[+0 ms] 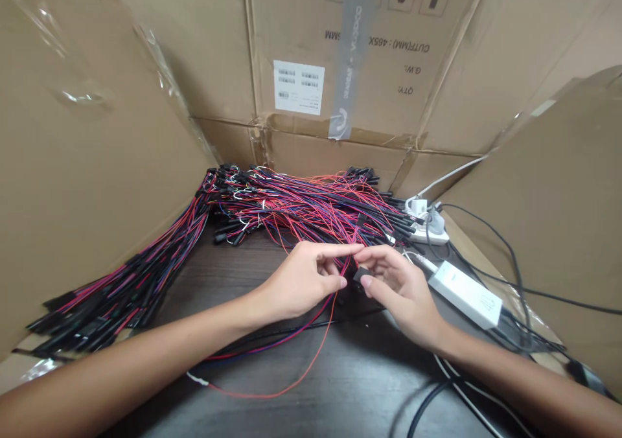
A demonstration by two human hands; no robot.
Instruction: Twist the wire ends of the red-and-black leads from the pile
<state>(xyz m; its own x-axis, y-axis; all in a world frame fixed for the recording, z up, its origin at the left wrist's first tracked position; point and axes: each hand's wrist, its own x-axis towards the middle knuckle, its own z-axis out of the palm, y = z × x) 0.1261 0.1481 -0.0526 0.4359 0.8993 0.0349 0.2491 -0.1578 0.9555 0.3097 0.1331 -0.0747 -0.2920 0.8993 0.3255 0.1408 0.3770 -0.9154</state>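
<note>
Near the middle of the head view, my right hand pinches a small black connector between thumb and fingers. Just left of it is my left hand, its index finger stretched toward the right fingertips and its other fingers curled by the thumb, around thin wires. Red, purple and dark wires run from between the hands down to the left. One orange-red wire loops low over the dark table to a white piece.
A large pile of wire harnesses lies along the back. Another bundle lies at left. A power strip and a white adapter with cables stand at right. Cardboard walls surround the table.
</note>
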